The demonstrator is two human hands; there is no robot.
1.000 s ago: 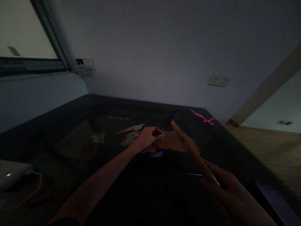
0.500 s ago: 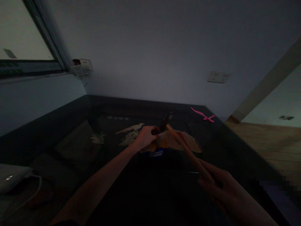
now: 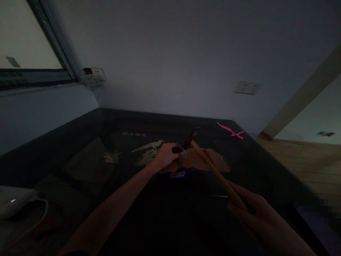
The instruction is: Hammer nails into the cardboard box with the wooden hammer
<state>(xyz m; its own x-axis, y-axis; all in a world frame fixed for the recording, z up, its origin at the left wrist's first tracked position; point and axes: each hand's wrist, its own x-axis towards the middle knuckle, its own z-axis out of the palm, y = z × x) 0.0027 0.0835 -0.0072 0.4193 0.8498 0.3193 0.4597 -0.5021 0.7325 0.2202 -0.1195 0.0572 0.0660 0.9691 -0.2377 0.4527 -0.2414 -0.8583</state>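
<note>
My right hand (image 3: 253, 211) is wrapped round the wooden handle of a hammer (image 3: 210, 165), and the hammer's dark head points away from me. That head hovers close to the fingertips of my left hand (image 3: 168, 155). The left fingers are pinched together; whatever is between them is too small and dark to make out. Under and beside them lies a tan and orange speckled piece (image 3: 195, 159) with a red streak, its kind unclear. Below its near edge is a blue item (image 3: 178, 174) with a pale label, partly hidden.
The dark glossy tabletop (image 3: 165, 209) bears a pale bird design (image 3: 149, 151) and white characters. A pink ribbon (image 3: 234, 134) lies at the far right. At the near left is a white device (image 3: 16, 201) with a cable. Sockets (image 3: 248, 88) sit on the wall.
The hammer and my right hand have shifted slightly to the right, and the hammer head sits a little farther from my left fingertips. My left hand has stayed nearly in place.
</note>
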